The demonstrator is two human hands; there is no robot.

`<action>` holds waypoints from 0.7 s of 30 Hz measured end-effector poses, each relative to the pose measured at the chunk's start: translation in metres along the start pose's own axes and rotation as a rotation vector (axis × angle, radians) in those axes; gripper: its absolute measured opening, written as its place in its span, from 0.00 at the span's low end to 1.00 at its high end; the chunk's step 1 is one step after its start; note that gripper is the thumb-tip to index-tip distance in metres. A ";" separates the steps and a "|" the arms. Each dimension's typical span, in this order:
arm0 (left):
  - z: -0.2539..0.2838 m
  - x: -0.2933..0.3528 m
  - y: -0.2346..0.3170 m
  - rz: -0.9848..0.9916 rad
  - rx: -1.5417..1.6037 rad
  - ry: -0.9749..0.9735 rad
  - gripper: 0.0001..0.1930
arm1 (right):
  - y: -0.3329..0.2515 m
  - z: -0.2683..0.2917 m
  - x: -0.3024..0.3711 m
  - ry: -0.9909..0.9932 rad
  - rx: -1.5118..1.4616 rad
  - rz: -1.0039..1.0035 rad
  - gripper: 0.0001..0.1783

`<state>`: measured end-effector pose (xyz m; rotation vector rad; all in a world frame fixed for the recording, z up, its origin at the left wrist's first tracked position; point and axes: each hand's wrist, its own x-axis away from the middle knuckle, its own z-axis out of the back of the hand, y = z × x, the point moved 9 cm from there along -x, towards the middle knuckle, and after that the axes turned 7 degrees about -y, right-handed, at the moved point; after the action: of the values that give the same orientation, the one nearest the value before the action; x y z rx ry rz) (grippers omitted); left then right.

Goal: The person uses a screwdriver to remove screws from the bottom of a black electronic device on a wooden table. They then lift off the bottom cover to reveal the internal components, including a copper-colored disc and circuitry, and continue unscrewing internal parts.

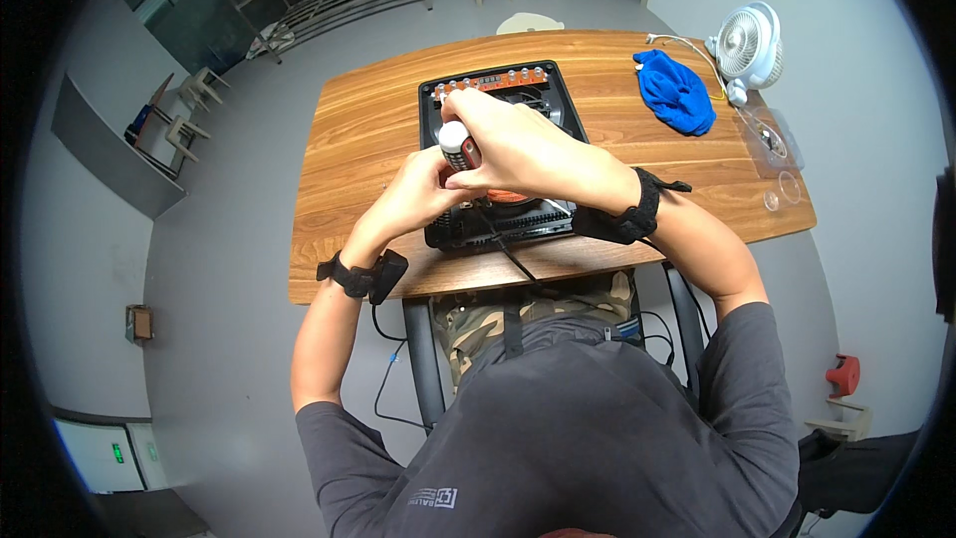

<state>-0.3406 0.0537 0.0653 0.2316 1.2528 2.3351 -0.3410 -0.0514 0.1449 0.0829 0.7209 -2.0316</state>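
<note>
An opened induction cooker (570,112), its black shell facing up, lies on the table in front of me. An orange circuit strip (511,77) runs along its far side, and part of an orange coil (508,196) shows below my hands. My right hand (518,144) is closed round a screwdriver (459,144) with a white end cap and a dark and red handle, held steeply over the shell. Close against its lower part, my left hand (416,194) has its fingers bent together; what they pinch is hidden. The screwdriver's tip is also out of sight.
At the table's (349,149) far right lie a blue cloth (675,92) and a white fan (747,45) with its cable. A clear plastic tray (772,139) with small parts sits near the right edge. Black cables (513,257) hang over the near edge.
</note>
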 end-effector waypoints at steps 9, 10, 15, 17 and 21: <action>0.006 -0.001 -0.014 0.029 -0.090 0.118 0.17 | -0.002 -0.010 -0.001 -0.029 -0.049 0.001 0.27; 0.006 0.000 -0.010 0.016 -0.105 0.120 0.18 | -0.005 -0.008 -0.001 -0.015 -0.027 0.004 0.26; 0.006 0.000 0.007 -0.026 -0.115 0.133 0.17 | 0.001 -0.005 -0.001 0.082 -0.028 0.024 0.24; 0.008 0.002 0.004 -0.039 -0.110 0.155 0.17 | 0.002 -0.005 -0.003 0.067 -0.133 0.016 0.24; 0.005 0.001 -0.008 -0.012 -0.081 0.050 0.17 | 0.002 -0.011 -0.004 -0.006 -0.166 0.038 0.27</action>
<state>-0.3372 0.0620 0.0618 0.1392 1.1763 2.3890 -0.3399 -0.0436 0.1361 -0.0049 0.8746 -1.9278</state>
